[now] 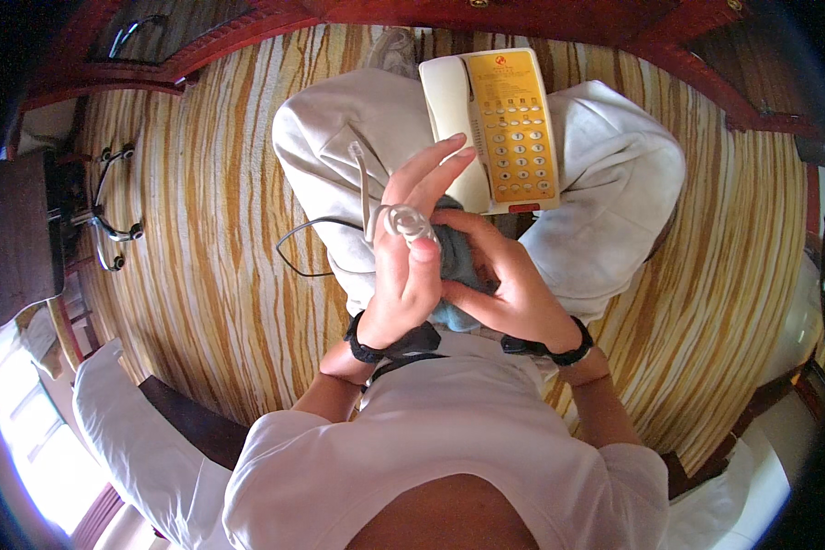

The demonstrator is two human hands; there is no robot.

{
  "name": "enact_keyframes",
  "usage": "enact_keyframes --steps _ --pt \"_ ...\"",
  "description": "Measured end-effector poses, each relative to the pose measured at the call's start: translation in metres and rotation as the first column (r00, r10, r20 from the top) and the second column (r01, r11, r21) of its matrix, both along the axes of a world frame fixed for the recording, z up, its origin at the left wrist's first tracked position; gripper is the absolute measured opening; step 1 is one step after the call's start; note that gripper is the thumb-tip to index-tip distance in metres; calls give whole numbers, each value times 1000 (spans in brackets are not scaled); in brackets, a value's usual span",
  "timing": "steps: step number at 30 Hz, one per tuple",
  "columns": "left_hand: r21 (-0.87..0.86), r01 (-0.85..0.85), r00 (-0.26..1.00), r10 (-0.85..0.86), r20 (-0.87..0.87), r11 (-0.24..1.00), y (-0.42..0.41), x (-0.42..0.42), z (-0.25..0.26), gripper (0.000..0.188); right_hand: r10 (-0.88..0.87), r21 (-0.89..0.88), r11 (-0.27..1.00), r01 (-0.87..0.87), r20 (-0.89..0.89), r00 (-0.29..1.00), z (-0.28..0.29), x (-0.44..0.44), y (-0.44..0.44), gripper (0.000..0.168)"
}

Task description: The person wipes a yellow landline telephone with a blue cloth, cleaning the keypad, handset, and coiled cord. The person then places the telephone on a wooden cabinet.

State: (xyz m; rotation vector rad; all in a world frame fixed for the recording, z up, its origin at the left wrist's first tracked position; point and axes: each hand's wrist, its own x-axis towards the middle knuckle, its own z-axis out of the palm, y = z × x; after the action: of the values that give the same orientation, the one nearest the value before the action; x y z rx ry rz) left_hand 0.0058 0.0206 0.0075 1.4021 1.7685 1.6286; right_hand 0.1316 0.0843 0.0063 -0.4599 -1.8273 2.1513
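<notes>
A thin white telephone cord is gathered in a small coil at my left hand, with the thumb pressed against it. One end with a clear plug sticks up beside the fingers. My right hand curves close to the coil, thumb and index finger spread, nothing visible between them; the index fingertip is near the cord. Beyond both hands, a cream desk telephone with a yellow face and its handset in place lies between my crossed legs. Blue-grey fabric shows behind the hands.
A dark cable loop lies by my left leg. Striped carpet surrounds me. Red-brown wooden furniture borders the far side. A caster base stands at left, and white bedding is at lower left.
</notes>
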Motion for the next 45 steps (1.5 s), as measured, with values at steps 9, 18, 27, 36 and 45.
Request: enact_keyframes --steps 9,18,27,36,45 --pt "-36 259 847 -209 488 965 -2 1 -7 77 -108 41 993 110 -43 993 -12 -1 -2 40" --pt "-319 523 795 -317 517 791 -19 4 -22 52 -472 -34 881 471 -53 880 1 24 18 23" --pt "-388 664 745 -608 276 639 -8 -1 -38 54 -870 116 488 865 140 472 0 72 20 48" --pt "-54 704 638 -597 487 708 -29 -32 -22 28 -936 -33 345 938 -86 342 4 73 44 46" --pt "207 -109 313 -164 936 972 -62 -46 -12 44 -803 492 523 695 11 596 6 82 62 20"
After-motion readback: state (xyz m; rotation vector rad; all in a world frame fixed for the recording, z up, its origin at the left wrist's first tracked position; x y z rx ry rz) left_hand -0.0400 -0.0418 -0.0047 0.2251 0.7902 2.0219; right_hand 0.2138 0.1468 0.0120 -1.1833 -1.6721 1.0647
